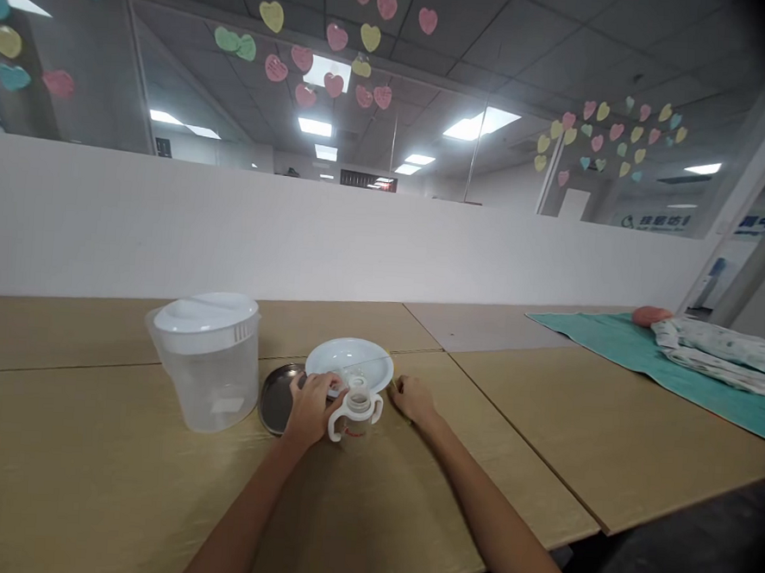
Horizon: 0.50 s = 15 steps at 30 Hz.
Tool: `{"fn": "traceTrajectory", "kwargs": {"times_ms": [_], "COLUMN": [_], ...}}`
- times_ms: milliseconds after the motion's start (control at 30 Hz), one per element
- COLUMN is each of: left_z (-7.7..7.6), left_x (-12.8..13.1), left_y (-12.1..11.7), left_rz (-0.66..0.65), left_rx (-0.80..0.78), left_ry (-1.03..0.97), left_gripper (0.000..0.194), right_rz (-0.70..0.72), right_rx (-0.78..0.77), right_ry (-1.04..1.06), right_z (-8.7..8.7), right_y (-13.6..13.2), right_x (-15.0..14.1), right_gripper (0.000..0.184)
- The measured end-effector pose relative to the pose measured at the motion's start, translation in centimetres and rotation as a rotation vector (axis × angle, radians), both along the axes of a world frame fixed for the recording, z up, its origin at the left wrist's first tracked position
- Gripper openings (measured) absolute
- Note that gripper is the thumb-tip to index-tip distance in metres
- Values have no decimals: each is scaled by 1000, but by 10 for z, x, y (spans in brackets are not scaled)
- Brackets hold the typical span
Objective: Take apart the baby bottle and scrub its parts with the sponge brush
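Note:
A clear baby bottle (356, 423) with a white two-handled collar stands open-topped on the table, in front of a white bowl (327, 352). My left hand (312, 406) is closed at the bowl's near left edge, its thumb close to the bottle's left handle; what its fingers hold is hidden. Clear plastic parts (354, 378), too small to name, show in the bowl behind the bottle. To the right of the bowl, my right hand (414, 399) rests low with curled fingers beside a thin, pale yellowish strip. Whatever it grips cannot be made out.
Left of my hands stands a clear plastic pitcher (212, 380) with a white lid. A dark round metal dish (276, 405) lies between pitcher and bowl. On the far right, a teal cloth (603, 343) carries a patterned white bundle (722, 346). A low white wall (359, 242) borders the table.

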<state>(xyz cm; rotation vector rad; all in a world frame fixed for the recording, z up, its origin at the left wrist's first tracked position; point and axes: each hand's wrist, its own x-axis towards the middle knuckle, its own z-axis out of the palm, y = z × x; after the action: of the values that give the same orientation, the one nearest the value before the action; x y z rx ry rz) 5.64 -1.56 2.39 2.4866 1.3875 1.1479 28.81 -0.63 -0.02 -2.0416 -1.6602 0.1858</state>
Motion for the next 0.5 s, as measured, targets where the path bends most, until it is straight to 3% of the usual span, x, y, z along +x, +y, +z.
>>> {"fn": "traceTrajectory", "kwargs": {"times_ms": [200,400,500], "left_z": [-7,-3,-3], "left_x": [2,-1,-5], "left_y": [3,8,10], "left_rz": [95,72,103], "left_rx": [27,71,21], "left_ry": [-159,-324,-467], "left_gripper": [27,13,26], "right_rz": [4,-32,-79], "right_rx": [-76,-103,-96], "right_ry": [-129,-113,-73], "right_z": [2,10,14], "right_y": [-6,-10,-10], "right_x": [-5,-4,2], "right_gripper": [27,25,23]}}
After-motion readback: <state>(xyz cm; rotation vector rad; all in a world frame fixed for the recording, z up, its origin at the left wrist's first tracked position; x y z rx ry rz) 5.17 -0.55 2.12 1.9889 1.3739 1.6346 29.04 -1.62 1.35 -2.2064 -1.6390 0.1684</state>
